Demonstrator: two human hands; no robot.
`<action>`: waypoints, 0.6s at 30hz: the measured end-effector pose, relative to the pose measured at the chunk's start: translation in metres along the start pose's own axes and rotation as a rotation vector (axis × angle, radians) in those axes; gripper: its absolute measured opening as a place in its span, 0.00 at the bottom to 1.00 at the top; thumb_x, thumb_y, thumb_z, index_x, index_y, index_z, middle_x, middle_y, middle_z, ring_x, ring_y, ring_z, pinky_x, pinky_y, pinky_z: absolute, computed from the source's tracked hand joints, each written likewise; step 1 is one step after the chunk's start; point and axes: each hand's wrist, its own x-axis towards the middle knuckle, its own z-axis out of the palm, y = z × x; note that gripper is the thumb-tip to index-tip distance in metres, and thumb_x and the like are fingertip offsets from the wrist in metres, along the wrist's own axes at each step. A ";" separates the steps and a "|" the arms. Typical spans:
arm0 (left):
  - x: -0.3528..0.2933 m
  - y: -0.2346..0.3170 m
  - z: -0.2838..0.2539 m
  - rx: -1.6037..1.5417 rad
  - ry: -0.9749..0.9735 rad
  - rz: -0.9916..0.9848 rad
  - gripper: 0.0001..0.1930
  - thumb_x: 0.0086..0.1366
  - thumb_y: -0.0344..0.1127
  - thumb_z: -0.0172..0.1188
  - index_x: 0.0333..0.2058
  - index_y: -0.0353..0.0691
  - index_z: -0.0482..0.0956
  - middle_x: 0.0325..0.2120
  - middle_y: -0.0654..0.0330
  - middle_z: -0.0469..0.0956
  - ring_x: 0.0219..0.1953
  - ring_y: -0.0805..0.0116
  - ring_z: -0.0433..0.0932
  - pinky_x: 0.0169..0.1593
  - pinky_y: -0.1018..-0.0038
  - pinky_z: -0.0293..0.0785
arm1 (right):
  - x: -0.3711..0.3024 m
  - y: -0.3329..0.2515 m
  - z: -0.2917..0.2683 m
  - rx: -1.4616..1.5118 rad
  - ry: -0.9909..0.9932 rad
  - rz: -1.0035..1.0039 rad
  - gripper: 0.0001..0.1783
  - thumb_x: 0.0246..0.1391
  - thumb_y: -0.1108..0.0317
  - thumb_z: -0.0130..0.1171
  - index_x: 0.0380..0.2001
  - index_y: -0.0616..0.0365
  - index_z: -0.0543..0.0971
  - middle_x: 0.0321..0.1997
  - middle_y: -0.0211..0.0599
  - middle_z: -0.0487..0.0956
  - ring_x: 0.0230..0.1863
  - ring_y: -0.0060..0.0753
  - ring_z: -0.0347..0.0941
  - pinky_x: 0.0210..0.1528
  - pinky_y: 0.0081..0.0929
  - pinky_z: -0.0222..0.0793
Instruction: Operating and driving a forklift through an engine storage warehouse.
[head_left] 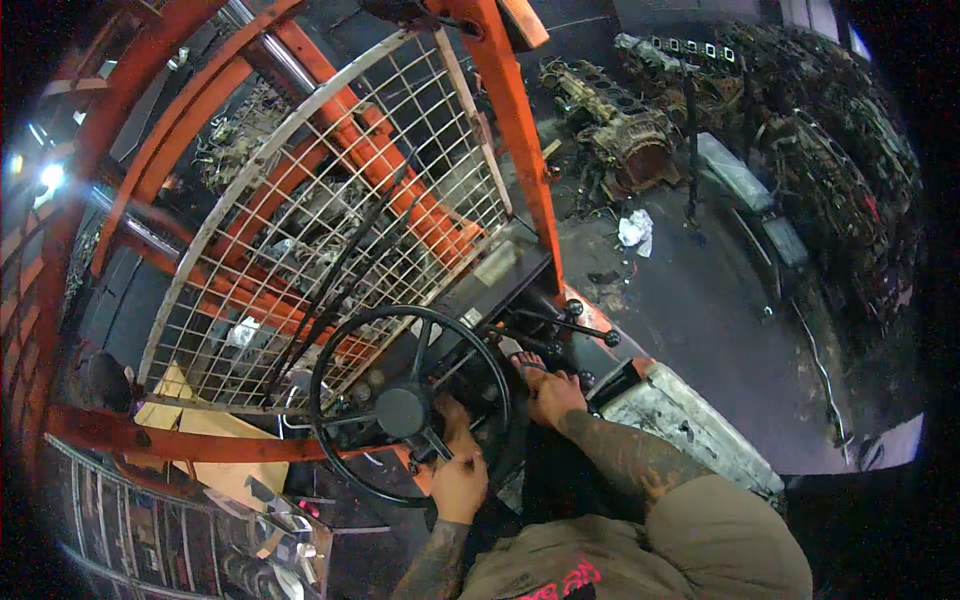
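1. Head view: we curl our left hand [460, 488] closed around the near rim of the black steering wheel [400, 411], which spreads ahead-left of it.
2. We have our right hand [555, 397] partly curled beside black-knobbed levers [612, 339], but cannot tell whether it grips one.
3. Ahead of our left hand, we see a wire-mesh guard [340, 225].

Before us, tattooed forearms [635, 458] angle inward, bare; L hand [461, 488] clenched, nearer the torso; R hand [556, 398] farther fwd w/ fingers curled.
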 end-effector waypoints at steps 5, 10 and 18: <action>0.002 -0.007 0.004 0.060 0.069 0.060 0.17 0.66 0.48 0.62 0.31 0.39 0.89 0.24 0.44 0.83 0.30 0.41 0.84 0.38 0.49 0.79 | 0.003 -0.004 -0.004 -0.016 -0.042 -0.010 0.35 0.55 0.62 0.55 0.69 0.35 0.70 0.61 0.37 0.81 0.54 0.57 0.79 0.56 0.61 0.73; 0.003 0.002 0.000 0.028 0.063 0.054 0.17 0.66 0.47 0.62 0.29 0.38 0.88 0.23 0.44 0.83 0.28 0.41 0.83 0.35 0.50 0.79 | 0.005 0.003 0.003 -0.024 0.035 -0.037 0.32 0.54 0.60 0.56 0.65 0.38 0.72 0.56 0.39 0.83 0.53 0.56 0.79 0.54 0.61 0.73; 0.002 0.004 -0.004 -0.019 0.024 0.001 0.17 0.66 0.46 0.62 0.27 0.38 0.87 0.21 0.45 0.82 0.26 0.43 0.84 0.33 0.51 0.80 | 0.000 -0.007 -0.009 0.020 0.009 -0.004 0.25 0.57 0.59 0.55 0.59 0.39 0.77 0.49 0.41 0.85 0.52 0.54 0.79 0.52 0.58 0.73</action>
